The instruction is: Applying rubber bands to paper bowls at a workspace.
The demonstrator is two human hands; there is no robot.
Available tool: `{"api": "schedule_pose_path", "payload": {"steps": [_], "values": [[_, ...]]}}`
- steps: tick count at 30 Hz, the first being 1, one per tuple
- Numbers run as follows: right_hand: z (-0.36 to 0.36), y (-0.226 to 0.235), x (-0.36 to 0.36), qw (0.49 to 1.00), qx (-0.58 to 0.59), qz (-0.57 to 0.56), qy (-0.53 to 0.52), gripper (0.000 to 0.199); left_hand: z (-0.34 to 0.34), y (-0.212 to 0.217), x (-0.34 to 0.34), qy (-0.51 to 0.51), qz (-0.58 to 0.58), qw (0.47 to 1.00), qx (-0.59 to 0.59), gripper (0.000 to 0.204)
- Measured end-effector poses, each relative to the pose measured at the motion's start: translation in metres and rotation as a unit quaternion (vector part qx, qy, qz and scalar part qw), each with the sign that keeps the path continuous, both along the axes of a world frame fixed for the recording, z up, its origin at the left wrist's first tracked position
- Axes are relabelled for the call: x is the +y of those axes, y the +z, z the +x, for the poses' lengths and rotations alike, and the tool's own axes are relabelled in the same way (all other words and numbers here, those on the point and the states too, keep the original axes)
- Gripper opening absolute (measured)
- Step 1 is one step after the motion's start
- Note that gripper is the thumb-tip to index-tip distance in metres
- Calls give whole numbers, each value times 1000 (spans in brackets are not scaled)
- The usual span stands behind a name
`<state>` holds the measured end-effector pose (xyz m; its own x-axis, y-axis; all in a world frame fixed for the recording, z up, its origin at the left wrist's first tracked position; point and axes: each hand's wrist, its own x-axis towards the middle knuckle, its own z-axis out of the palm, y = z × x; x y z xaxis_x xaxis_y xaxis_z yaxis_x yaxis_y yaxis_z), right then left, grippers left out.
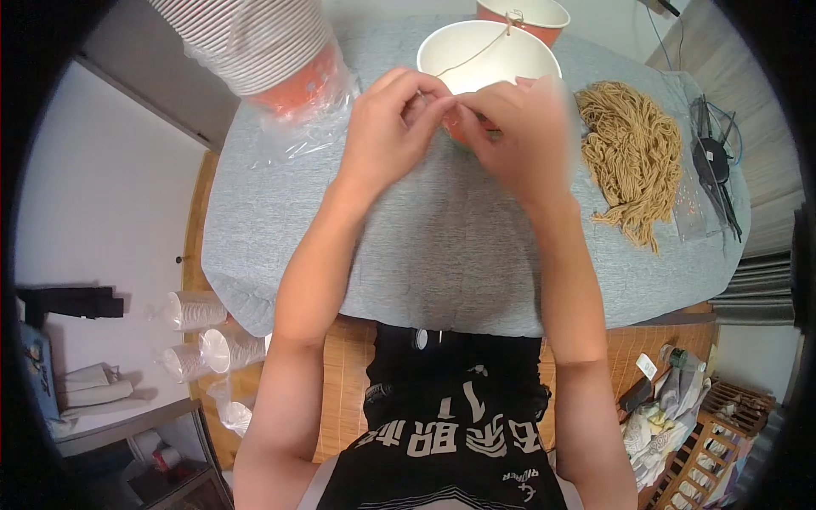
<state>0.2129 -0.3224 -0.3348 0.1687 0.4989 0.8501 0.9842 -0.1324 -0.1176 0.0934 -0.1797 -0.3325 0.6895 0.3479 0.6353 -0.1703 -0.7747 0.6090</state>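
Observation:
An orange paper bucket [544, 66] with a white inside stands in front of me on the table. A thin tan cord [473, 59] is tied at a hole in its far rim and runs across the opening to my fingers. My left hand [387, 127] is closed in a pinch on the cord near the bucket's near rim. Against its fingertips, the thumb and forefinger of my right hand [516, 140] are also pinched together. What the right fingers hold is hidden. Part of the bucket's orange outside shows between and below the fingers.
Behind stands a second orange bucket [546, 34]. A tall stack of buckets [280, 68] in clear plastic leans at the left. To the right lie a heap of tan cords [631, 153], a clear bag [690, 208] and a black router [712, 157]. Wrapped stacks [231, 348] sit lower left.

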Motion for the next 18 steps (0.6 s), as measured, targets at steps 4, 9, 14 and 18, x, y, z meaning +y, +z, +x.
{"api": "schedule_pose_path", "payload": {"steps": [4, 9, 14, 18], "values": [[6, 18, 5, 981, 149, -66, 107, 13, -1, -2, 9, -20, -50, 998, -16, 7], [31, 24, 10, 951, 209, -87, 208, 15, 0, 1, 9, -15, -29, 999, -17, 8], [52, 43, 17, 895, 298, -220, 249, 18, 1, -4, 12, -23, -24, 999, -15, 6], [62, 74, 27, 792, 373, -402, 269, 12, 0, -4, 12, -27, -33, 999, -18, 8]]}}
